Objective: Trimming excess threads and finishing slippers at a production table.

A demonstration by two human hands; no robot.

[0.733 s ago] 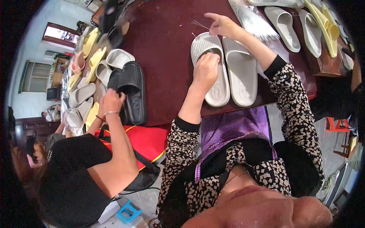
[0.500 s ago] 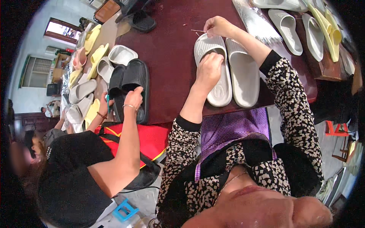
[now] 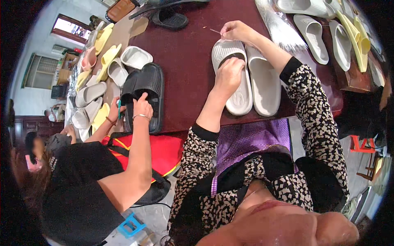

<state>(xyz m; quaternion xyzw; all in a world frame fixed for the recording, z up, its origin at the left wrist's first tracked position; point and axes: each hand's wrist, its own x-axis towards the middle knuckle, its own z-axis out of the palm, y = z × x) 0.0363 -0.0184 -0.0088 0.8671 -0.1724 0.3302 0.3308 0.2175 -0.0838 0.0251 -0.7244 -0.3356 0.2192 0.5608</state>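
Note:
A pair of light grey slippers lies side by side on the dark red table (image 3: pixel 184 82), toes away from me. My left hand (image 3: pixel 230 78) rests at the strap opening of the left slipper (image 3: pixel 240 100), fingers curled together; what they pinch is hidden. Past the toes, my right hand (image 3: pixel 238 32) is closed in a pinch on a thin strand (image 3: pixel 214 31), whose end sticks out to the left. My right wrist and forearm pass above the toe of the right slipper (image 3: pixel 266 92).
Left of me, a co-worker's hand (image 3: pixel 142 110) reaches into black slippers (image 3: pixel 151 78); their other hand holds a teal tool (image 3: pixel 119 108). Grey, yellow and pink slippers line the left side. Clear plastic bags (image 3: pixel 279 28) and more slippers (image 3: pixel 314 39) lie at the right.
The black slippers at the far edge have shifted right. My hands stay at the same grey slipper, nearly unmoved. The co-worker's hand has shifted slightly on the black slipper.

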